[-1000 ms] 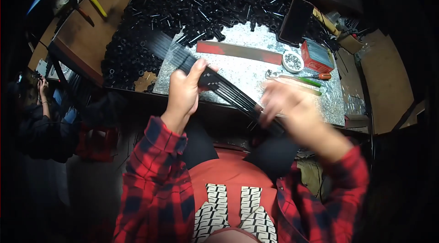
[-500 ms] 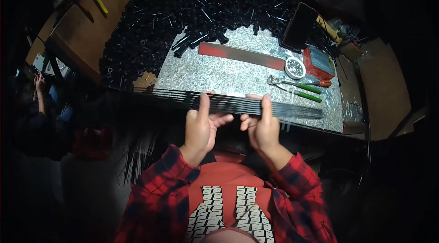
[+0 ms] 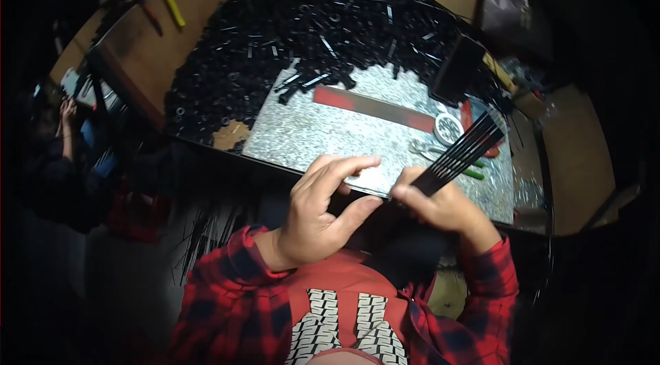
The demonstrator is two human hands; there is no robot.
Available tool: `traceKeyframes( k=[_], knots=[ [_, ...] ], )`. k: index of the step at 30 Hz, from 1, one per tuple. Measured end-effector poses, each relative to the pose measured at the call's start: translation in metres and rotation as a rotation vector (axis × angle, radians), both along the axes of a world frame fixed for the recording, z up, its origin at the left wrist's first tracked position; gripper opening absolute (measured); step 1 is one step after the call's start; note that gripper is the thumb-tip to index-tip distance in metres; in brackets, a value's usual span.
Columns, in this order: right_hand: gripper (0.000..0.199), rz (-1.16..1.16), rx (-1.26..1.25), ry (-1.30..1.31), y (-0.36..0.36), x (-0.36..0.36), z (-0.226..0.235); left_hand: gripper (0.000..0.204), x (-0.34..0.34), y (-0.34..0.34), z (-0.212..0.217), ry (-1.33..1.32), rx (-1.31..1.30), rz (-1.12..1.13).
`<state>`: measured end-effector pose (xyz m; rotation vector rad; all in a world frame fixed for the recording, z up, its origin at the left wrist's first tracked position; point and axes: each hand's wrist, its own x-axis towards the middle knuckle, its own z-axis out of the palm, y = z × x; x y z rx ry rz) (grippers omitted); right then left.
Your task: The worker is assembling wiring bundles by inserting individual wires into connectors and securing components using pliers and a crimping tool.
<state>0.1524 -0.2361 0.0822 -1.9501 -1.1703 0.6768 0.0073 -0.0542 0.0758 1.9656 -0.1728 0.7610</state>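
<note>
My right hand [image 3: 447, 207] is closed round one end of a bundle of thin black rods [image 3: 462, 152]. The rods slant up and away to the right, their far ends fanned out a little over the pliers and the small white dish. Just left of it, my left hand [image 3: 323, 210] is held with thumb and fingers apart and nothing visible between them. Its thumb tip comes close to the gripped end of the bundle; whether they touch I cannot tell. Both hands are at the near edge of the speckled work board [image 3: 295, 135].
A large heap of black tubular parts [image 3: 275, 42] covers the back and left. A flat bar with red ends [image 3: 371, 109] lies on the board. To the right are a white dish of small metal pieces [image 3: 449, 129], green-handled pliers [image 3: 474, 171] and a dark phone-like slab [image 3: 457, 69].
The rods have swung from lying level across both hands to a steep slant in my right hand. My left hand has let go of them. The view has shifted slightly.
</note>
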Motion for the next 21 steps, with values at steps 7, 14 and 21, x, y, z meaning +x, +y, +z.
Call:
traceKeyframes(
  k=[7,14,21],
  knots=[
    [0.026,0.255,0.009,-0.041,0.021,-0.027,-0.026,0.066,0.026,0.005,0.030,-0.078,0.093,-0.120],
    [0.049,0.352,0.108,-0.038,0.023,-0.029,-0.038,0.054,0.033,-0.002,0.041,0.033,0.026,-0.301],
    [0.037,0.241,0.340,0.598,-0.007,-0.014,-0.086,0.054,0.026,-0.010,0.037,-0.116,0.060,-0.324]
  ],
)
